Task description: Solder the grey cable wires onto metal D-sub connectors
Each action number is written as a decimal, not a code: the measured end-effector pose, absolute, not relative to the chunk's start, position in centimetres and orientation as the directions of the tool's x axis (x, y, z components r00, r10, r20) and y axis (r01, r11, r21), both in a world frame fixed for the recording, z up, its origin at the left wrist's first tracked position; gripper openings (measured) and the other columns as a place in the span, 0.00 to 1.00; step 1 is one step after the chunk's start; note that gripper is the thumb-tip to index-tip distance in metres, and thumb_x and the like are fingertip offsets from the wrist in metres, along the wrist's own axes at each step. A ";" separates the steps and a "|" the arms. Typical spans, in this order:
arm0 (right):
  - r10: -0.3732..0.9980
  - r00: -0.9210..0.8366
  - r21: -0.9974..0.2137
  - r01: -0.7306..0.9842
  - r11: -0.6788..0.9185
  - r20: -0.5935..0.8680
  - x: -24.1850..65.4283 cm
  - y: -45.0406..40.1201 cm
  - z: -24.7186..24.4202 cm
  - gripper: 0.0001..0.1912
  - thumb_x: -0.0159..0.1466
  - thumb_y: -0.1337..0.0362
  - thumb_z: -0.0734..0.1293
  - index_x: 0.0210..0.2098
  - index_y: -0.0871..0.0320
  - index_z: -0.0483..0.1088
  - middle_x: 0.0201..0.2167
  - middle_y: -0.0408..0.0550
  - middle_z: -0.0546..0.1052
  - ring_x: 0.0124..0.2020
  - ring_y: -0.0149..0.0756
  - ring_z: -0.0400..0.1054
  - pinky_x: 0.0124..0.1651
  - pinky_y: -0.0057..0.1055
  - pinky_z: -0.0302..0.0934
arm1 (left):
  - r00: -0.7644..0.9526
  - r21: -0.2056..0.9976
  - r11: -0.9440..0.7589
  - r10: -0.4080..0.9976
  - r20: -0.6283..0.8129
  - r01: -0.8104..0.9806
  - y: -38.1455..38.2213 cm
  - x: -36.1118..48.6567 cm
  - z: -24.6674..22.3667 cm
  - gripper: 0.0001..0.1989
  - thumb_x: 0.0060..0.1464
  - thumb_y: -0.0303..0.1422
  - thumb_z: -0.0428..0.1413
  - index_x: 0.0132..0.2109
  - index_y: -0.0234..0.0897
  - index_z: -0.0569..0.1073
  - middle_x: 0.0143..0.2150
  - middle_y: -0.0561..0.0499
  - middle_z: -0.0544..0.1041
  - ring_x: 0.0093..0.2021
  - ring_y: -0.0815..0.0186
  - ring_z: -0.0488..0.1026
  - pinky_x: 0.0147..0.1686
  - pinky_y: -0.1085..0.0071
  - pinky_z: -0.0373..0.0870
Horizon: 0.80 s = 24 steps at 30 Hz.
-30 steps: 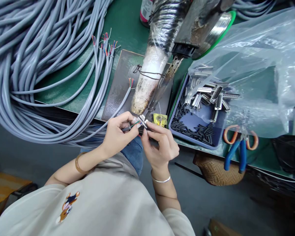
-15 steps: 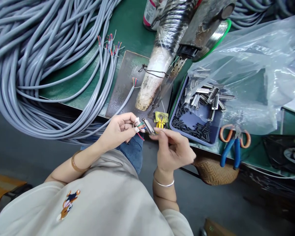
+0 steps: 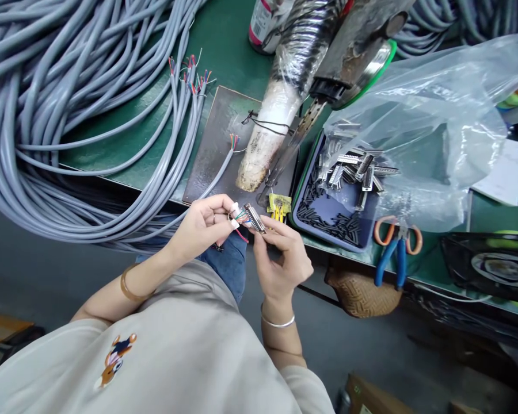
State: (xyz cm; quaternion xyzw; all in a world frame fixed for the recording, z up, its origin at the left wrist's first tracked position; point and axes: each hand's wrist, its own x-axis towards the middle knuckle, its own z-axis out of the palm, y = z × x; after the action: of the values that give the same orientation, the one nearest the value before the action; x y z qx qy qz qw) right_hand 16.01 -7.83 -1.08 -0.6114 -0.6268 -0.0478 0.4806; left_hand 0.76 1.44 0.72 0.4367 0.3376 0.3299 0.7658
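Note:
Over my lap, my left hand (image 3: 204,223) is closed, thumb and fingers pinching the thin coloured wires (image 3: 242,218) beside a metal multi-pin connector (image 3: 254,218). A red wire hangs loose below these fingertips. My right hand (image 3: 284,253) has its thumb and fingertips closed at the connector's lower right end, partly covering it. Just beyond the connector, at the bench edge, stands a small yellow fixture (image 3: 278,207). A grey cable (image 3: 218,177) with a stripped, coloured-wire end lies on the dark board (image 3: 207,135) beyond my left hand.
A soldering iron (image 3: 300,126) and a wrapped hose (image 3: 265,129) slant down over the board. To the right, a blue tray (image 3: 362,248) holds connectors and black sleeves under a plastic bag (image 3: 453,115). Pliers (image 3: 391,261) overhang the bench edge. Bundled grey cables (image 3: 30,115) fill the left.
My right hand has moved left, its fingertips now at the connector's end. My left hand keeps its pinch on the wires. The whole view has shifted slightly.

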 end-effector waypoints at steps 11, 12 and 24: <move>0.719 0.280 -0.596 0.770 0.228 0.636 15.9 -6.4 -2.1 0.09 0.65 0.73 0.72 0.40 0.54 0.72 0.44 0.47 0.85 0.43 0.35 0.83 0.46 0.31 0.78 | 0.408 0.973 0.206 0.901 -0.146 -0.107 1.4 2.2 0.6 0.09 0.53 0.32 0.65 0.31 0.33 0.74 0.19 0.61 0.63 0.17 0.79 0.55 0.17 0.79 0.50; 0.730 0.293 -0.620 0.753 0.221 0.617 15.9 -6.2 -2.0 0.08 0.65 0.72 0.72 0.39 0.54 0.71 0.44 0.47 0.85 0.43 0.35 0.83 0.45 0.31 0.78 | 0.398 0.976 0.185 0.909 -0.127 -0.112 1.5 2.4 0.6 0.09 0.53 0.33 0.65 0.31 0.33 0.75 0.18 0.60 0.64 0.17 0.79 0.55 0.17 0.78 0.50; 0.707 0.300 -0.614 0.753 0.237 0.641 16.5 -5.0 -0.9 0.10 0.62 0.73 0.74 0.37 0.53 0.73 0.43 0.44 0.85 0.42 0.34 0.81 0.44 0.32 0.77 | 0.328 0.990 0.121 0.940 -0.090 -0.074 1.9 3.1 1.0 0.06 0.51 0.31 0.66 0.32 0.32 0.77 0.22 0.57 0.68 0.20 0.77 0.57 0.19 0.77 0.53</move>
State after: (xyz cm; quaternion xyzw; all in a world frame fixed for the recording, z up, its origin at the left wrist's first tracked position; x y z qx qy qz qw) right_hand 16.55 -5.05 -0.85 -0.6173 -0.5911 -0.0221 0.5188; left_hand 3.06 1.91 0.95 0.5240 0.4132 0.4063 0.6242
